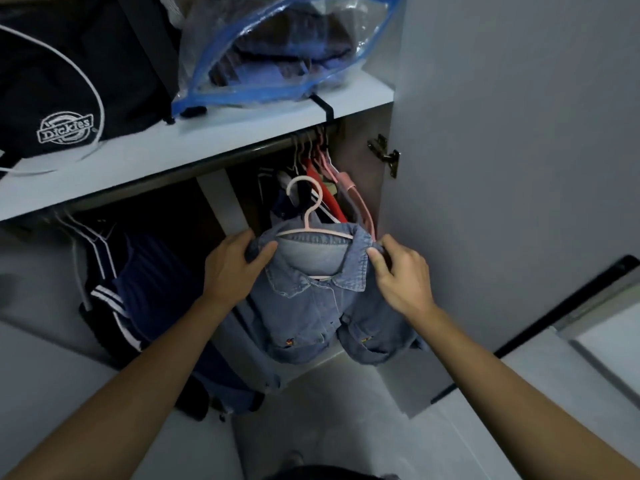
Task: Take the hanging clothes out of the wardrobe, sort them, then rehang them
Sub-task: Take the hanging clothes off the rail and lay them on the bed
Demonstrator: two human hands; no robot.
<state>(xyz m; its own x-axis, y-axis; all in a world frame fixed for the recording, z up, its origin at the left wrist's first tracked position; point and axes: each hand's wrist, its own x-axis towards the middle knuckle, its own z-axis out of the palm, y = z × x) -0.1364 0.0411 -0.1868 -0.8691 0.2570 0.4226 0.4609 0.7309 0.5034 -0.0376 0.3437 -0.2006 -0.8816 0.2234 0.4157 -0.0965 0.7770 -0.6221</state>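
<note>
I'm reaching both bare forearms forward and up, wrists converging toward the middle. My left hand is gripping a shoulder of the denim jacket, thumb on top. My right hand is pinching the opposite shoulder, fingers curled.

Denim shirt between both hands

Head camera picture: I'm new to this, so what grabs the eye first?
A denim shirt on a pale pink hanger, held at its shoulders by the left hand and right hand before the open wardrobe. Above, a clear plastic bag of clothes sits on the shelf.
</note>
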